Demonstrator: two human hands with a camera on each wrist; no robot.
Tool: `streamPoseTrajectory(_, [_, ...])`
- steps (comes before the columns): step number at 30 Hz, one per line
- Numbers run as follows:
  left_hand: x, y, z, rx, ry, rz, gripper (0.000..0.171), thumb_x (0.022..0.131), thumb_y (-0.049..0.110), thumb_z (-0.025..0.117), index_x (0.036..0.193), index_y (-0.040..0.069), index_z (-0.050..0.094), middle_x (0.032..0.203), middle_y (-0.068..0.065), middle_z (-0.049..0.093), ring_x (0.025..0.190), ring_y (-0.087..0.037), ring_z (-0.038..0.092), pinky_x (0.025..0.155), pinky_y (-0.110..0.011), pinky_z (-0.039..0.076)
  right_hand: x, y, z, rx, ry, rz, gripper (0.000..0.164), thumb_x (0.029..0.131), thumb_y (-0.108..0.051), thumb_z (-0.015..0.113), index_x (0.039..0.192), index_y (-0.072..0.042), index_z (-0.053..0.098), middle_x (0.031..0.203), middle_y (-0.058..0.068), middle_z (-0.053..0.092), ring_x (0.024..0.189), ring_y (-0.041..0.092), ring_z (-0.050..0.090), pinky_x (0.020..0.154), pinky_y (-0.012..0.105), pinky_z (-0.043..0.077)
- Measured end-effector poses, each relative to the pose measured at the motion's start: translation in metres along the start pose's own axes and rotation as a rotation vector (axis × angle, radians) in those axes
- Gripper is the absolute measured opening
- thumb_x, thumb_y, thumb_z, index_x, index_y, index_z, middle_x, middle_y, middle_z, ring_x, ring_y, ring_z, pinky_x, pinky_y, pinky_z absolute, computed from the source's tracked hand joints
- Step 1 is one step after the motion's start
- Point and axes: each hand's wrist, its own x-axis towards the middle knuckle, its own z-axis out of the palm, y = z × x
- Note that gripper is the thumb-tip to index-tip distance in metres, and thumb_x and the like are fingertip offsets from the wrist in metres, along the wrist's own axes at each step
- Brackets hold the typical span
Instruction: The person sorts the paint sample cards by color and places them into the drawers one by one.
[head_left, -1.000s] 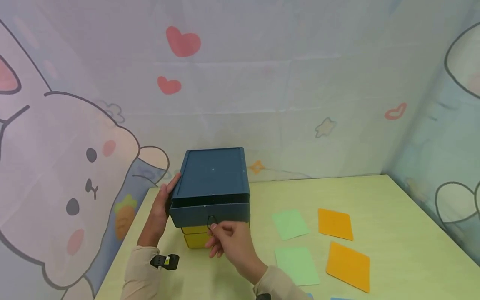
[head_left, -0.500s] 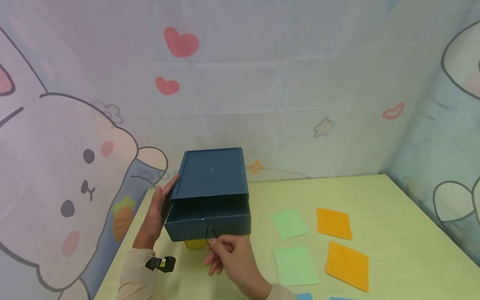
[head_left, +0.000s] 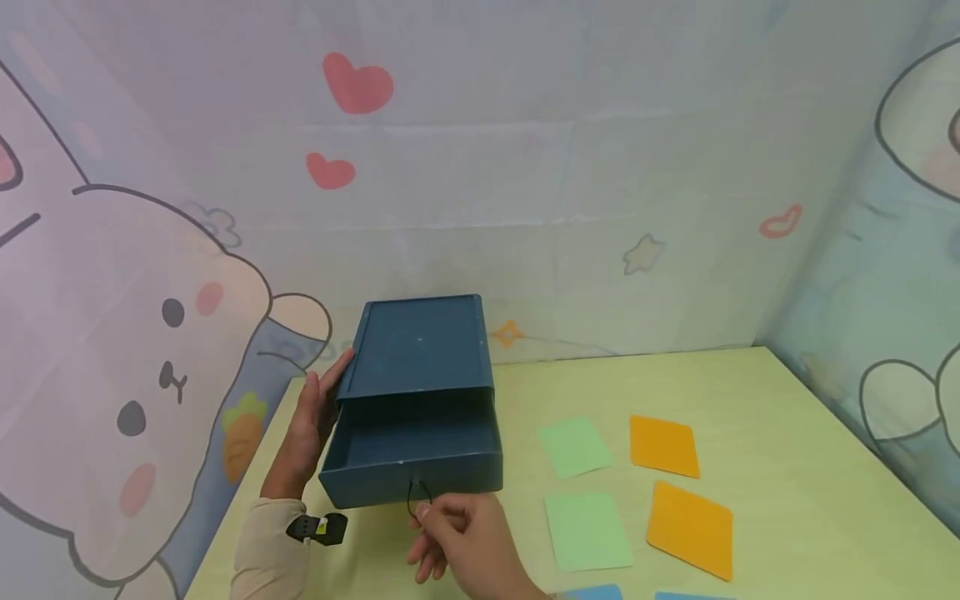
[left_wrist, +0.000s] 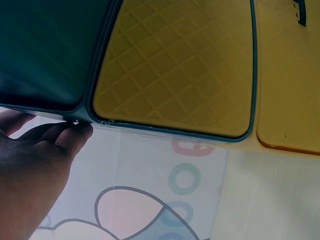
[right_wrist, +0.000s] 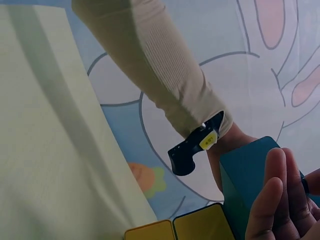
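Note:
A small dark blue drawer cabinet [head_left: 423,346] stands at the back left of the table in the head view. Its top drawer [head_left: 412,483] is pulled well out, and the part of its inside in view holds nothing. My right hand [head_left: 472,542] pinches the black cord loop [head_left: 410,498] on that drawer's front between thumb and finger. Against the cabinet's left side rests my left hand [head_left: 303,433], fingers extended. Below the blue drawer, yellow drawer fronts [left_wrist: 175,65] show in the left wrist view; the head view hides them.
Right of the cabinet lie two light green sheets [head_left: 588,532] and two orange sheets [head_left: 690,529] on the pale table [head_left: 787,467]. Blue pieces [head_left: 596,593] show at the bottom frame edge. A printed cartoon backdrop [head_left: 562,250] rises behind and beside the table.
The top drawer has slid out toward me from barely ajar, my right hand moving back with its loop. It now covers the yellow fronts in the head view. My left hand stays at the side.

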Motion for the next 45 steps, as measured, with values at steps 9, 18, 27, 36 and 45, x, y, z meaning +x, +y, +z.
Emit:
streamPoseTrajectory(9, [0.0,-0.001,0.0,0.001,-0.003,0.02,0.071,0.107,0.05,0.0,0.162,0.01,0.016,0.171,-0.013,0.005,0.157,-0.042,-0.002,0.119,-0.075,-0.003,-0.02,0.003,0.008,0.02,0.037,0.079,0.029,0.096,-0.023,0.066,0.087,0.003,0.075,0.07,0.017,0.074,0.049,0.007,0.062,0.053,0.021,0.055])
streamPoseTrajectory(18, [0.0,-0.003,-0.001,-0.014,-0.024,0.027,0.07,0.107,0.049,-0.002,0.163,0.011,0.015,0.171,-0.013,0.005,0.157,-0.039,-0.001,0.122,-0.071,-0.001,-0.03,0.009,0.01,-0.003,0.048,0.077,0.035,0.092,-0.024,0.069,0.078,0.008,0.073,0.072,0.014,0.075,0.05,0.004,0.06,0.052,0.018,0.051])
streamPoseTrajectory(27, [-0.002,-0.003,0.0,-0.013,-0.012,0.02,0.069,0.107,0.049,0.0,0.163,0.012,0.016,0.171,-0.013,0.007,0.158,-0.037,0.0,0.123,-0.07,-0.002,-0.033,0.018,0.009,-0.058,0.052,0.075,0.03,0.091,-0.023,0.07,0.08,0.003,0.077,0.067,0.016,0.073,0.044,0.003,0.05,0.044,0.019,0.039])
streamPoseTrajectory(36, [-0.004,-0.002,-0.001,-0.012,-0.011,0.02,0.068,0.107,0.049,0.0,0.163,0.013,0.016,0.171,-0.012,0.007,0.158,-0.038,-0.001,0.121,-0.072,-0.003,-0.031,0.029,-0.002,-0.073,0.011,0.062,0.031,0.091,-0.025,0.072,0.087,0.005,0.076,0.079,0.022,0.075,0.056,0.004,0.061,0.054,0.02,0.051])
streamPoseTrajectory(45, [-0.002,-0.001,0.002,0.001,-0.005,0.012,0.067,0.108,0.049,0.001,0.163,0.014,0.017,0.171,-0.011,0.009,0.157,-0.04,0.002,0.121,-0.072,-0.001,-0.034,0.048,-0.056,-0.301,-0.369,-0.384,0.021,0.095,-0.006,0.061,0.095,0.012,0.072,0.083,0.032,0.07,0.074,-0.013,0.06,0.066,0.017,0.057])
